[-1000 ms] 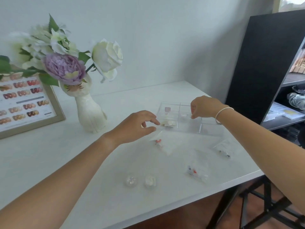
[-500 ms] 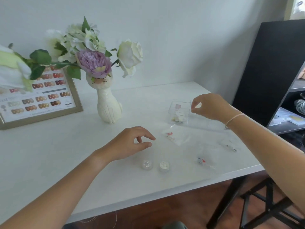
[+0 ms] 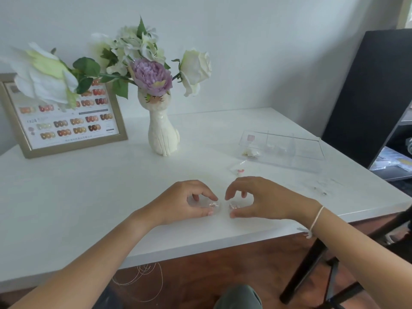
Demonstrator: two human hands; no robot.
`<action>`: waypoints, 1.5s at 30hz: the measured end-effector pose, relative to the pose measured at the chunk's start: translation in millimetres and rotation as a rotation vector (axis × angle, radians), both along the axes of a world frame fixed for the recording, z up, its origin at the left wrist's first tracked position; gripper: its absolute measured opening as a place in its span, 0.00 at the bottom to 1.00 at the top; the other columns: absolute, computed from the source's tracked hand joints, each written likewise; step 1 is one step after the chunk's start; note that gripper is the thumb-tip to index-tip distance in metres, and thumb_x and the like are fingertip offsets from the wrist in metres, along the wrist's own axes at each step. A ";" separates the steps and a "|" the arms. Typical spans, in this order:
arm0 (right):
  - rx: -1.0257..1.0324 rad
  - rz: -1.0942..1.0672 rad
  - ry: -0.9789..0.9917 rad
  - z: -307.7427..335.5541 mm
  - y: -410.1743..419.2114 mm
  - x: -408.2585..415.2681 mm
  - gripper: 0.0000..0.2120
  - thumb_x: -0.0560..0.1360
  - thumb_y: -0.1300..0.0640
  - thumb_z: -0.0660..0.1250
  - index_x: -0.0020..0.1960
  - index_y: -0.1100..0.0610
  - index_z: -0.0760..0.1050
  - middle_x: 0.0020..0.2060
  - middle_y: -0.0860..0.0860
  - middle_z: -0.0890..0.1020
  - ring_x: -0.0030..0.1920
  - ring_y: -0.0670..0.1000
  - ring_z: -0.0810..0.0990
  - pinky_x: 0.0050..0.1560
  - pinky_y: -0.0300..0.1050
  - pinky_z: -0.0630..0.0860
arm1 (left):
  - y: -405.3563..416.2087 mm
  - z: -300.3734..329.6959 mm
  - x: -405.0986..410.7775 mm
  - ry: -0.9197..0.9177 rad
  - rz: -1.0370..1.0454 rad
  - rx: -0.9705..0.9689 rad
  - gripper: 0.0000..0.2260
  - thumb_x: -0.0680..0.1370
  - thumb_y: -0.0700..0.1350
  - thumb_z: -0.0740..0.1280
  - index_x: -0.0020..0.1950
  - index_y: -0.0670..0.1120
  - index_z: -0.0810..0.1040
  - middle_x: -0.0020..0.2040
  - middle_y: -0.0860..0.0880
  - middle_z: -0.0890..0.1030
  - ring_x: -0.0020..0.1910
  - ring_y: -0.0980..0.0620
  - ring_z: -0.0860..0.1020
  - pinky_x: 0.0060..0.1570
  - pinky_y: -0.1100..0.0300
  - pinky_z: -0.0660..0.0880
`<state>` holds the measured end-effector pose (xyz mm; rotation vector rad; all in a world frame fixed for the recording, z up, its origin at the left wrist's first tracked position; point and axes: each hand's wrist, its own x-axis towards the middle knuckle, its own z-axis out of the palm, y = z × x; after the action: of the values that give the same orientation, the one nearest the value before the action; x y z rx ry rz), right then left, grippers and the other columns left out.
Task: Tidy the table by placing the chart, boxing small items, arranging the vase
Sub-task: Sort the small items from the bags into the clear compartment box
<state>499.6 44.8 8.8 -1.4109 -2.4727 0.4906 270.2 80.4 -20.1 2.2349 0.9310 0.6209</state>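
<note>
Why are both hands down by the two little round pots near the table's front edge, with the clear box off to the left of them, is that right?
Not quite: the head view shows the clear box to the right. Both hands, left hand and right hand, are indeed by the two little round pots.

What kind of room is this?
Probably a nail art desk: a framed nail colour chart, a clear divided box and tiny decorations in small jars on a white table.

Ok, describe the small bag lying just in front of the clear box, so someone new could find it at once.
Start at the clear compartment box on the right of the white table. Just in front of its near left corner, between the box and the right hand, lies a small clear bag. Unlike the faint bags near the table's right edge, it holds a pink and red piece.
</note>
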 end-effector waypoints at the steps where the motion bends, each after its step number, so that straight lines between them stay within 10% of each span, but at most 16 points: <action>1: -0.001 0.000 -0.008 -0.6 -0.2 -0.4 0.12 0.68 0.43 0.69 0.50 0.41 0.73 0.46 0.37 0.76 0.45 0.35 0.71 0.46 0.27 0.67 | -0.8 -0.6 0.0 0.004 0.001 0.005 0.10 0.68 0.50 0.74 0.48 0.59 0.81 0.49 0.59 0.81 0.42 0.58 0.75 0.44 0.70 0.70; 21: 0.093 -0.209 0.218 36.1 23.5 59.3 0.07 0.67 0.51 0.72 0.42 0.44 0.75 0.40 0.36 0.80 0.38 0.39 0.77 0.38 0.30 0.73 | 21.1 32.4 45.2 -0.076 0.065 0.111 0.07 0.70 0.51 0.72 0.44 0.64 0.79 0.46 0.64 0.81 0.42 0.62 0.73 0.37 0.76 0.66; 26: 0.135 -0.361 0.327 51.7 39.5 97.8 0.05 0.69 0.51 0.71 0.42 0.45 0.75 0.41 0.51 0.83 0.41 0.56 0.79 0.41 0.47 0.76 | 47.6 59.1 91.5 -0.116 0.063 0.127 0.06 0.70 0.50 0.72 0.42 0.61 0.79 0.47 0.60 0.81 0.39 0.59 0.72 0.38 0.75 0.68; 31: 0.172 -0.443 0.356 61.1 51.6 125.9 0.05 0.70 0.48 0.71 0.43 0.46 0.76 0.36 0.49 0.83 0.43 0.61 0.80 0.37 0.43 0.71 | 78.0 75.0 138.9 -0.093 0.059 0.154 0.05 0.71 0.48 0.72 0.46 0.53 0.81 0.45 0.57 0.80 0.32 0.66 0.73 0.35 0.75 0.69; 37: 0.174 -0.487 0.385 61.8 63.0 148.9 0.05 0.69 0.47 0.70 0.42 0.46 0.75 0.38 0.56 0.83 0.36 0.53 0.77 0.38 0.45 0.72 | 109.9 79.9 184.6 0.106 0.052 0.186 0.08 0.72 0.47 0.71 0.49 0.48 0.81 0.49 0.51 0.82 0.42 0.65 0.76 0.42 0.74 0.68; 45: 0.161 -0.519 0.397 54.4 71.7 164.4 0.07 0.69 0.46 0.70 0.43 0.47 0.76 0.35 0.35 0.81 0.39 0.50 0.81 0.40 0.44 0.75 | 131.6 87.0 222.0 0.494 -0.029 0.189 0.09 0.71 0.47 0.71 0.49 0.46 0.81 0.46 0.53 0.77 0.50 0.51 0.76 0.51 0.57 0.73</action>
<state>664.0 116.5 63.2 -1.6215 -1.7142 0.3964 492.2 212.0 66.9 2.6288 1.1075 0.1406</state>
